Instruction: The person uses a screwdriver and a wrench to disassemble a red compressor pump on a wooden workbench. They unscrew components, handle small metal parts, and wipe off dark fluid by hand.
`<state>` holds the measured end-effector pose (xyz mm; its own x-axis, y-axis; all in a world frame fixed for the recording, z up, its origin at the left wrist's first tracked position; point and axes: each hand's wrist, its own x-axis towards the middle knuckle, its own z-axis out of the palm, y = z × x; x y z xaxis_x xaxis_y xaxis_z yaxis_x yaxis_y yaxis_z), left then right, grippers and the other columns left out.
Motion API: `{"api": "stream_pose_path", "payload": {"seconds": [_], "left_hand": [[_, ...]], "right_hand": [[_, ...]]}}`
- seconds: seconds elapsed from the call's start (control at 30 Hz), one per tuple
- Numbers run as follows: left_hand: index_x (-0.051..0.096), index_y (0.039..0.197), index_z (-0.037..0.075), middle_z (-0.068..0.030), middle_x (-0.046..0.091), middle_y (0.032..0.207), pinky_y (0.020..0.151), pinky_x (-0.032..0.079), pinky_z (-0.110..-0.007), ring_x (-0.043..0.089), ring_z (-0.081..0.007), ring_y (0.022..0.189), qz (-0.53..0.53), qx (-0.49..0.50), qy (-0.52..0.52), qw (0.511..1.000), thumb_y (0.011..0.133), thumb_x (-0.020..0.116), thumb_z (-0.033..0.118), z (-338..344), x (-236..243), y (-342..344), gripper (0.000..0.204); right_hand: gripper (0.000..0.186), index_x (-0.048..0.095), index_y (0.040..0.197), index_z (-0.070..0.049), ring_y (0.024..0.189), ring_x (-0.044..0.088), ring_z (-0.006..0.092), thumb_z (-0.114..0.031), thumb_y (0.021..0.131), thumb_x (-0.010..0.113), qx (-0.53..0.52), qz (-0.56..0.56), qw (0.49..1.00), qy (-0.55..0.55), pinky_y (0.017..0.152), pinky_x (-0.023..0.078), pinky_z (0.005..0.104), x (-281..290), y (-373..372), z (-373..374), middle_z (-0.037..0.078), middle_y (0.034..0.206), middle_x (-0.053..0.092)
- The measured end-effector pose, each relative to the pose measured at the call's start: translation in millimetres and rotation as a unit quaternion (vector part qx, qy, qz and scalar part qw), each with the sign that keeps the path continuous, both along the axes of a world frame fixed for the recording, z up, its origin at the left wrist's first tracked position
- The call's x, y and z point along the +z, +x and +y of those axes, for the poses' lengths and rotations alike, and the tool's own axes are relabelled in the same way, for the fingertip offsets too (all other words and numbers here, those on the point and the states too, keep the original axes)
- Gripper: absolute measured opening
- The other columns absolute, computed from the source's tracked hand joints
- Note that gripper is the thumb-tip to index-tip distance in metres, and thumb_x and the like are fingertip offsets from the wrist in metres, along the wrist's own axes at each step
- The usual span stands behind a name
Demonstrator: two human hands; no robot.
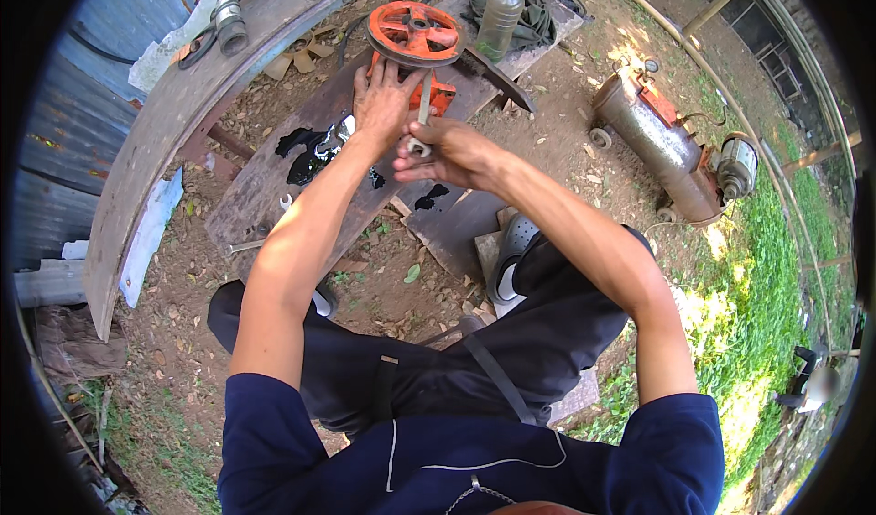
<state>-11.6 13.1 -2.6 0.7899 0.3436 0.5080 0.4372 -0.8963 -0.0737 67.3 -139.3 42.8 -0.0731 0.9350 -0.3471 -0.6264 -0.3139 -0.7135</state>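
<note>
An orange pulley wheel [418, 24] with a dark rim sits on an orange machine body [443, 97] at the far part of a low wooden bench. Just below the rim, my left hand [381, 106] braces against the machine, its fingers bent over the orange body. My right hand [449, 155] pinches a wrench [425, 95] near its lower end, with some fingers stretched out beneath. The wrench points up toward the machine under the wheel; its far end is hard to make out there. My hands are close together.
Black oily liquid [315, 155] spreads over the bench [265, 182], where another wrench [245, 245] lies. A blue-capped bottle [500, 24] and a dark blade-like piece [500, 82] are beyond. Right stands a rusty wheeled tank [652, 136]; left, a curved plank [151, 164] carries a hose [232, 33].
</note>
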Motion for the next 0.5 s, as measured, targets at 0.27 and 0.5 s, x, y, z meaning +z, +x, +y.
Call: {"api": "stream_pose_path", "payload": {"seconds": [0.27,0.5], "left_hand": [[0.052,0.132,0.010,-0.0220,0.048,0.131,0.107,0.025,-0.054,0.042,-0.0369,0.126,-0.045,-0.004,-0.017,0.999,0.073,0.071,0.063,-4,1,1,0.082],[0.050,0.134,0.009,-0.0208,0.047,0.133,0.105,0.024,-0.057,0.039,-0.0353,0.129,-0.008,0.020,-0.005,1.000,0.071,0.071,0.067,-11,4,4,0.089]], "right_hand": [[0.040,0.053,0.102,-0.007,0.059,0.044,0.0103,-0.041,0.106,0.034,0.032,-0.195,0.980,-0.028,0.055,0.041,0.0277,-29,87,-42,-0.001,0.070,0.048],[0.066,0.046,0.056,-0.013,0.042,0.035,0.0095,-0.069,0.090,0.049,-0.064,-0.479,0.871,-0.091,0.042,0.027,0.0282,-40,147,-32,-0.004,0.048,0.037]]}}
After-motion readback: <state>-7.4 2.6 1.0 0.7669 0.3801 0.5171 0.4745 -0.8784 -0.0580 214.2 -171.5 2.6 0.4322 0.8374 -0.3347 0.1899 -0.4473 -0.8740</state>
